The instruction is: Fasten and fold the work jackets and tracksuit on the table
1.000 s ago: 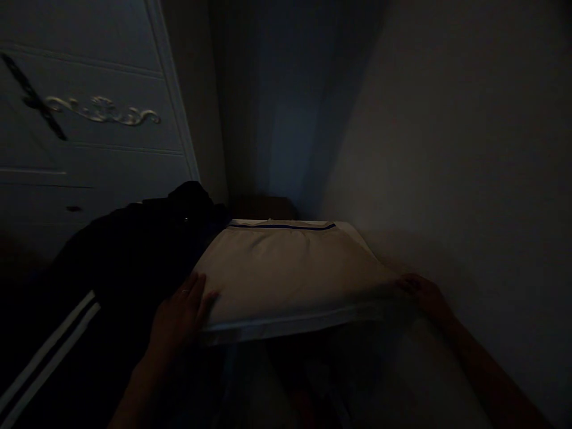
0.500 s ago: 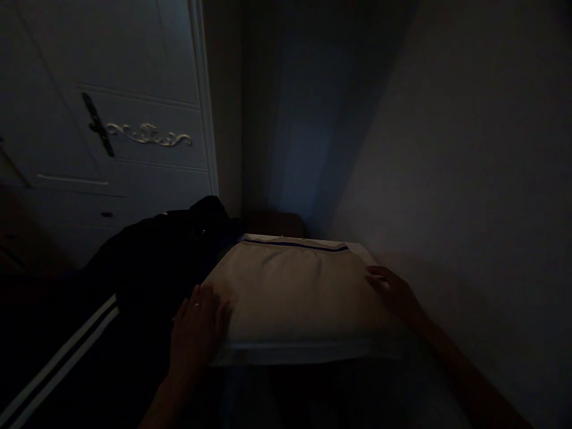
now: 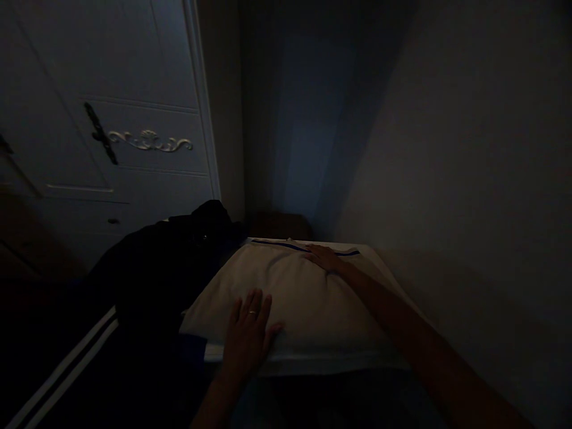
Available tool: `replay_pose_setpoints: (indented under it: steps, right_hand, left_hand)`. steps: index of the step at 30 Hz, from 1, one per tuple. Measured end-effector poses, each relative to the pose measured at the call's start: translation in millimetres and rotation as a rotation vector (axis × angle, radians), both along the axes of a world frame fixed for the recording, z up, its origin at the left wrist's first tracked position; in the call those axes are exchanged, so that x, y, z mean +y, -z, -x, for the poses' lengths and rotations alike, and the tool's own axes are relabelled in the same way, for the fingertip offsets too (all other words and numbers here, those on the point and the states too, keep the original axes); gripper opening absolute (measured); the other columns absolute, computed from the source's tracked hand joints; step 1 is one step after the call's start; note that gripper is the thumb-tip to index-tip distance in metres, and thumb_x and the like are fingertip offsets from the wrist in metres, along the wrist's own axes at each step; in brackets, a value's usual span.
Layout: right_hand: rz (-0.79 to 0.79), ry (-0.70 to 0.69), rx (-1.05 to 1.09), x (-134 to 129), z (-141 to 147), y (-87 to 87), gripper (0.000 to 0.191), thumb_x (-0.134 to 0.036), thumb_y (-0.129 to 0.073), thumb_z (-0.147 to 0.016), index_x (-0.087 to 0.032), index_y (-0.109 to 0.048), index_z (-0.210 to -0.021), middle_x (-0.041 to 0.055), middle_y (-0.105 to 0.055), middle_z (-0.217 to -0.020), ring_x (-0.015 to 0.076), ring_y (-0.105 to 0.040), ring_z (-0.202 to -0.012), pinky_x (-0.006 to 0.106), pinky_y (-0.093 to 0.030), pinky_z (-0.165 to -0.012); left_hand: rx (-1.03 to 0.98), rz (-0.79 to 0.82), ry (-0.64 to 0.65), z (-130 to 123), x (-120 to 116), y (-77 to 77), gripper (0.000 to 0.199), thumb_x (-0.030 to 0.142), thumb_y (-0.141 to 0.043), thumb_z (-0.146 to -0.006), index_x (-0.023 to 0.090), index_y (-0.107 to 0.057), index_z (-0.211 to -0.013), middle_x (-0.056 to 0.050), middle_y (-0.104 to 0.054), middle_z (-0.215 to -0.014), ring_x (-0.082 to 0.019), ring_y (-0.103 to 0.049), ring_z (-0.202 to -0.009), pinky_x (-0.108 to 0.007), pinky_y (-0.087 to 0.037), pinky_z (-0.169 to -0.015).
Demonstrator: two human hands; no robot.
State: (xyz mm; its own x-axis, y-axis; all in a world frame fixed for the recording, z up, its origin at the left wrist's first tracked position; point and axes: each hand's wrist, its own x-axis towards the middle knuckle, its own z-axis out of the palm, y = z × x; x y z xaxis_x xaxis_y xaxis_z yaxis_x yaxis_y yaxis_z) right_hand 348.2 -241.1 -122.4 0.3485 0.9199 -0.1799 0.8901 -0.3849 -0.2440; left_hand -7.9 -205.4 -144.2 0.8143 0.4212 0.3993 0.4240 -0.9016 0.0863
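Note:
A beige cloth (image 3: 295, 298) with a dark blue strip along its far edge lies spread over a narrow white board (image 3: 308, 364). What kind of cloth item it is, I cannot tell in the dim light. My left hand (image 3: 248, 328), with a ring on one finger, rests on the near left part of the cloth, fingers spread. Farther away, my right hand (image 3: 324, 257) lies flat across the far edge by the blue strip, its fingers stretched out. Neither hand grips anything.
To the left is a heap of black clothing (image 3: 152, 268) with white stripes. Behind it stands a white panelled door (image 3: 156, 77) with a dark handle (image 3: 102, 134). A pale wall (image 3: 469, 149) borders the right side. Some brown object (image 3: 281, 225) sits beyond the board.
My left hand has moved right from the cloth's left edge onto its surface. My right hand has gone from the right edge to the far middle. The cloth's near left corner now spreads farther left.

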Motion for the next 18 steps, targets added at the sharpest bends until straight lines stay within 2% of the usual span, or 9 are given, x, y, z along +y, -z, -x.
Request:
replay_pose_setpoints:
  steps: [5, 9, 11, 13, 16, 18]
  right_hand:
    - [0.024, 0.18, -0.06, -34.8, -10.4, -2.7, 0.06, -0.058, -0.03, -0.097, -0.021, -0.048, -0.141, 0.0122, -0.044, -0.146, 0.0296, -0.042, -0.134, 0.045, -0.031, -0.111]
    - [0.034, 0.337, -0.131, -79.9, -8.7, -4.2, 0.064, -0.061, -0.027, -0.097, -0.019, -0.05, -0.139, 0.0165, -0.05, -0.14, 0.0312, -0.045, -0.13, 0.047, -0.035, -0.106]
    - [0.026, 0.437, -0.206, -104.0, -2.9, -4.3, 0.066, -0.064, -0.027, -0.096, -0.017, -0.052, -0.136, 0.0197, -0.054, -0.134, 0.0319, -0.048, -0.126, 0.048, -0.036, -0.103]
    - [0.033, 0.552, -0.296, -124.5, 3.7, -5.2, 0.068, -0.066, -0.027, -0.094, -0.016, -0.056, -0.131, 0.0215, -0.058, -0.127, 0.0321, -0.053, -0.119, 0.049, -0.038, -0.1]
    - [0.103, 0.725, -0.379, -145.7, 11.3, -9.5, 0.072, -0.067, -0.025, -0.094, -0.013, -0.061, -0.124, 0.0226, -0.06, -0.121, 0.0353, -0.056, -0.112, 0.053, -0.041, -0.094]
    - [0.171, 0.836, -0.369, -155.8, 13.6, -14.2, 0.076, -0.068, -0.023, -0.093, -0.009, -0.064, -0.12, 0.0239, -0.06, -0.121, 0.038, -0.056, -0.112, 0.055, -0.041, -0.092]
  left_hand:
    - [0.091, 0.108, 0.029, -36.5, 39.8, -8.9, 0.048, 0.044, -0.035, -0.098, 0.02, -0.055, -0.135, -0.012, -0.047, -0.146, -0.029, -0.04, -0.138, -0.052, -0.029, -0.114]
    - [0.14, 0.165, -0.04, -76.1, 60.4, -24.3, 0.047, 0.042, -0.034, -0.099, 0.019, -0.057, -0.133, -0.017, -0.048, -0.145, -0.034, -0.039, -0.138, -0.055, -0.029, -0.111]
    - [0.136, 0.204, -0.102, -91.3, 56.7, -32.6, 0.048, 0.04, -0.032, -0.099, 0.015, -0.056, -0.132, -0.021, -0.048, -0.144, -0.036, -0.038, -0.137, -0.057, -0.031, -0.108]
    - [0.099, 0.278, -0.125, -102.4, 43.3, -37.4, 0.051, 0.041, -0.027, -0.1, 0.012, -0.055, -0.131, -0.023, -0.047, -0.143, -0.035, -0.037, -0.138, -0.054, -0.034, -0.106]
    - [0.09, 0.461, -0.059, -115.1, 13.9, -36.5, 0.063, 0.053, -0.021, -0.098, 0.011, -0.047, -0.137, -0.022, -0.042, -0.147, -0.032, -0.033, -0.141, -0.047, -0.034, -0.107]
    - [0.161, 0.571, -0.015, -125.0, -3.3, -33.4, 0.078, 0.065, -0.022, -0.093, 0.009, -0.036, -0.146, -0.023, -0.031, -0.153, -0.033, -0.028, -0.144, -0.046, -0.03, -0.111]
